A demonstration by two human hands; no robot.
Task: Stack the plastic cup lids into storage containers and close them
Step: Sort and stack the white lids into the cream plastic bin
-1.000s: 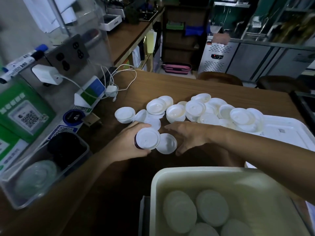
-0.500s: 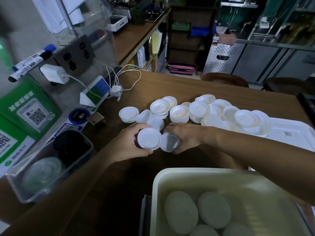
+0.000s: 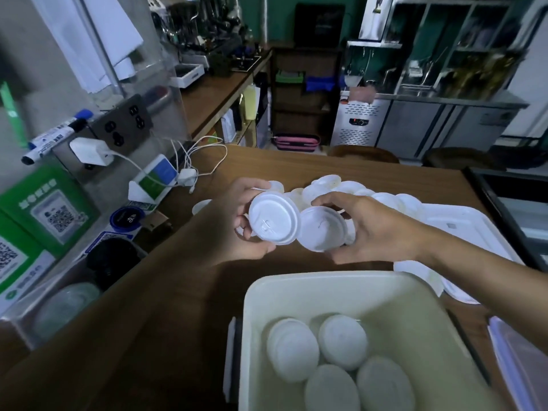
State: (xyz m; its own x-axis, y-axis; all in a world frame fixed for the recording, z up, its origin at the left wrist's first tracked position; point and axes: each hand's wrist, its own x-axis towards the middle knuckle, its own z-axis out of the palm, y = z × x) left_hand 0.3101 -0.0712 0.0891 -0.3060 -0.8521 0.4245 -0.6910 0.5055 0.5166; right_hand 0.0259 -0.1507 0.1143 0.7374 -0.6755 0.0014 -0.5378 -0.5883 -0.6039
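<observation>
The left hand point(image 3: 237, 232) grips one lid point(image 3: 272, 219) and the right hand point(image 3: 376, 229) a second lid point(image 3: 323, 229), edge to edge above the worktop point(image 3: 296, 170), probably to nest them for the bin point(image 3: 296, 281) at the near edge.

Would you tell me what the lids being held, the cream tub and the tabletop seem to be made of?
Held lids: thin white moulded plastic, matte; pressed rims and a sip tab show.
Cream tub: probably thicker plastic, smooth, slightly glossy, rounded corners.
Tabletop: brown wood or wood-look laminate; cannot tell which.
</observation>
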